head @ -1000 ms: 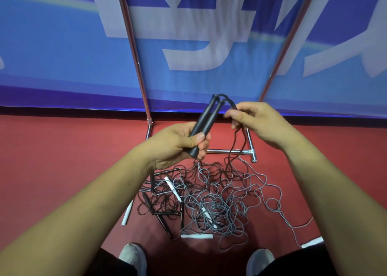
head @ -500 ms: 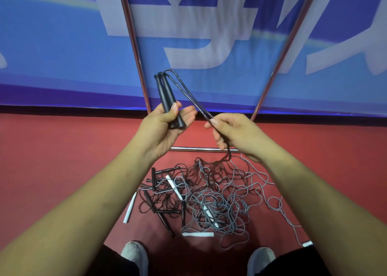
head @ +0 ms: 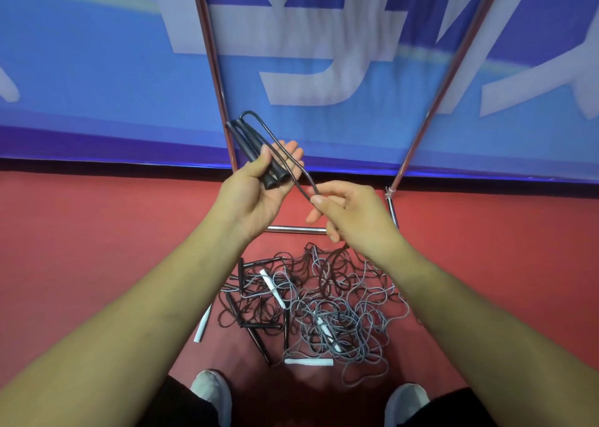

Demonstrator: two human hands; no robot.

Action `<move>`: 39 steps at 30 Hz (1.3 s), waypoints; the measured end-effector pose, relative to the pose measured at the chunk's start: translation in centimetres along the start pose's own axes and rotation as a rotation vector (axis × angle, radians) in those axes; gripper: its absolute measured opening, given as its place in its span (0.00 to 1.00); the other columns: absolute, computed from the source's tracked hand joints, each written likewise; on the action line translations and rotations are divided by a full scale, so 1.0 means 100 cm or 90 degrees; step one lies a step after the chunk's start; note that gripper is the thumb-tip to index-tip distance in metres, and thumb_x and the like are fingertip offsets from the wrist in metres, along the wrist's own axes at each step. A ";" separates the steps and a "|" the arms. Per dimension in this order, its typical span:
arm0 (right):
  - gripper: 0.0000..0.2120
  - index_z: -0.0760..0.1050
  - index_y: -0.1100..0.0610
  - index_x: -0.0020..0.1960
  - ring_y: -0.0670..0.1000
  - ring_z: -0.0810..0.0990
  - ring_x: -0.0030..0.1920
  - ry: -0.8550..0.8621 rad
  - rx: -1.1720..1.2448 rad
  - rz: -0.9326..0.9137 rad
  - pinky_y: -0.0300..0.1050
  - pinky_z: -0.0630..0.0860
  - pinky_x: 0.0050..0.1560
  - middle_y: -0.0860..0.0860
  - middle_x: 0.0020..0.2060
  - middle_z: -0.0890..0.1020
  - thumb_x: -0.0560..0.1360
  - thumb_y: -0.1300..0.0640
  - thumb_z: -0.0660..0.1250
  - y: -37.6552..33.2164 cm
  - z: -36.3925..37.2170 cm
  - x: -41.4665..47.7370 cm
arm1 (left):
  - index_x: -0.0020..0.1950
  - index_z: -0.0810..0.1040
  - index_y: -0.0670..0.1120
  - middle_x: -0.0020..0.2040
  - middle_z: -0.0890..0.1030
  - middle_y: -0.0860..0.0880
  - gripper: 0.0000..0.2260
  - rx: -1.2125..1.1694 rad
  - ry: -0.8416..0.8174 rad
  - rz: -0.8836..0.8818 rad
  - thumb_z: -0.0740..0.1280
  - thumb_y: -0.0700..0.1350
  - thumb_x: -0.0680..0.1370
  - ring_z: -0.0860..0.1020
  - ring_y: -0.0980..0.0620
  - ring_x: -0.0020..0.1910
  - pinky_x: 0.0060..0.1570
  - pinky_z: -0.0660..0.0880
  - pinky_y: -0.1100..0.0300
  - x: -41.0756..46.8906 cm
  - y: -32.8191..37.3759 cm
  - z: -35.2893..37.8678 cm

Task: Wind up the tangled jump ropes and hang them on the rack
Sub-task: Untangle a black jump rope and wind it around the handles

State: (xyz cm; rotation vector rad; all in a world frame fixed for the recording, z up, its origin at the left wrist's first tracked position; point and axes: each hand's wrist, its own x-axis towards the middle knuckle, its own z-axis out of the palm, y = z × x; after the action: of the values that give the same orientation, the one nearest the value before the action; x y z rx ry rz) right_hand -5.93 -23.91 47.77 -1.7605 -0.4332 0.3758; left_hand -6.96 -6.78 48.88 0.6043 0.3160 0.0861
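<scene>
Handles (head: 249, 144) lie thumb-clamped in left hand (head: 252, 199), right hand (head: 353, 216) pinching their cord (head: 275, 140) clear above floor tangle (head: 324, 303).

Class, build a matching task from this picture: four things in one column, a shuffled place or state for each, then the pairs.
1 black handles; 2 black cord; 3 nearest white handle; 4 rack crossbar
a lying at rope pile near edge; b pinched by right hand; c shiny metal; d held in left hand
Pairs: 1-d, 2-b, 3-a, 4-c
</scene>
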 end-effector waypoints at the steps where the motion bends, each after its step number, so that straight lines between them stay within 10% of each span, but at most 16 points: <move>1: 0.08 0.77 0.56 0.59 0.47 0.69 0.21 0.013 -0.018 -0.007 0.38 0.67 0.25 0.53 0.36 0.86 0.80 0.60 0.65 -0.001 0.002 -0.001 | 0.58 0.77 0.37 0.57 0.82 0.38 0.12 0.000 0.006 -0.005 0.58 0.42 0.85 0.84 0.43 0.53 0.54 0.81 0.50 0.000 0.001 0.001; 16: 0.10 0.83 0.50 0.57 0.46 0.67 0.25 -0.051 -0.136 -0.017 0.38 0.66 0.28 0.47 0.26 0.79 0.79 0.59 0.67 -0.008 0.007 -0.001 | 0.63 0.75 0.45 0.59 0.83 0.46 0.13 0.091 0.010 -0.044 0.56 0.48 0.86 0.75 0.46 0.69 0.60 0.75 0.57 0.002 -0.009 -0.004; 21: 0.06 0.79 0.48 0.50 0.50 0.69 0.24 -0.063 -0.110 0.008 0.39 0.67 0.28 0.49 0.27 0.80 0.80 0.59 0.67 -0.007 0.007 -0.001 | 0.61 0.72 0.49 0.51 0.85 0.40 0.09 0.075 -0.017 -0.036 0.55 0.49 0.86 0.84 0.42 0.54 0.60 0.76 0.50 0.001 -0.010 -0.002; 26: 0.03 0.77 0.54 0.52 0.48 0.77 0.29 -0.154 -0.158 0.075 0.42 0.70 0.33 0.49 0.31 0.82 0.80 0.59 0.65 0.000 0.009 -0.004 | 0.55 0.70 0.46 0.31 0.74 0.49 0.04 0.048 0.052 0.068 0.57 0.44 0.86 0.77 0.52 0.32 0.34 0.76 0.59 0.010 0.003 -0.006; 30: 0.11 0.75 0.55 0.61 0.53 0.85 0.38 -0.188 -0.082 0.124 0.50 0.74 0.46 0.48 0.34 0.81 0.81 0.63 0.62 0.002 0.013 -0.006 | 0.51 0.69 0.46 0.32 0.71 0.49 0.05 0.113 0.117 0.117 0.56 0.40 0.86 0.72 0.52 0.30 0.31 0.71 0.60 0.021 0.015 -0.022; 34: 0.08 0.76 0.61 0.58 0.46 0.73 0.26 -0.199 -0.045 0.188 0.43 0.70 0.30 0.51 0.31 0.77 0.82 0.60 0.63 -0.002 0.015 -0.011 | 0.51 0.71 0.43 0.32 0.70 0.49 0.06 0.174 0.163 0.169 0.57 0.41 0.86 0.72 0.53 0.30 0.33 0.70 0.61 0.027 0.028 -0.031; 39: 0.09 0.81 0.53 0.56 0.42 0.74 0.25 -0.269 -0.211 0.119 0.37 0.69 0.33 0.41 0.21 0.74 0.81 0.52 0.64 -0.016 0.005 -0.018 | 0.45 0.69 0.44 0.34 0.70 0.47 0.09 0.230 0.197 0.139 0.58 0.39 0.85 0.74 0.51 0.30 0.34 0.73 0.59 0.028 0.029 -0.042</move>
State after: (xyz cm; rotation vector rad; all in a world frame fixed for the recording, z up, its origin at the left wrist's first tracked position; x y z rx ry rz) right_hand -7.89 -23.97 49.26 -2.0527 -0.6600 0.8580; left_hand -5.58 -1.63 46.58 0.9871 0.5713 0.3398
